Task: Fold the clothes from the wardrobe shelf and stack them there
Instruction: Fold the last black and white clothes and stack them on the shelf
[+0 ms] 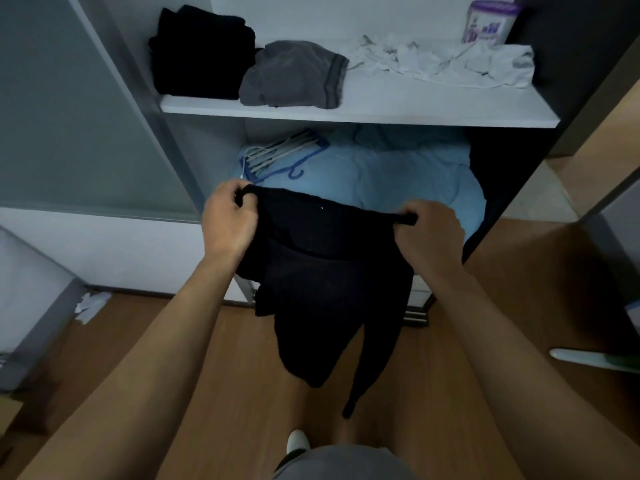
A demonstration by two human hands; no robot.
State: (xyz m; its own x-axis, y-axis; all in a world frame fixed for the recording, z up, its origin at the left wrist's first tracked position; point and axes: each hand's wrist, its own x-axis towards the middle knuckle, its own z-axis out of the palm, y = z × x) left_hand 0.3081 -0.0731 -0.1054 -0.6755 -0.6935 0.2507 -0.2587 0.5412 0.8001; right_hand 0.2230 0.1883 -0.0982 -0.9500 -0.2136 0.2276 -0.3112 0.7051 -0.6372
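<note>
A person in grey shorts (343, 462) stands on a wooden floor (214, 358) before the white wardrobe shelf (381, 107), holding a black garment (329, 289) below and in front of it. The left hand (227, 223) and right hand (431, 230) each grip a top corner with curled fingers, stretching the upper edge between them while the rest hangs toward the floor. On the shelf, a folded black pile (201, 53) sits at the left end, a grey garment (294, 76) touches its right side, a crumpled white garment (450, 64) lies toward the right end, and a purple-lidded tub (488, 22) stands behind that. Under the shelf lie light blue bedding (398, 174) and hangers (284, 152).
</note>
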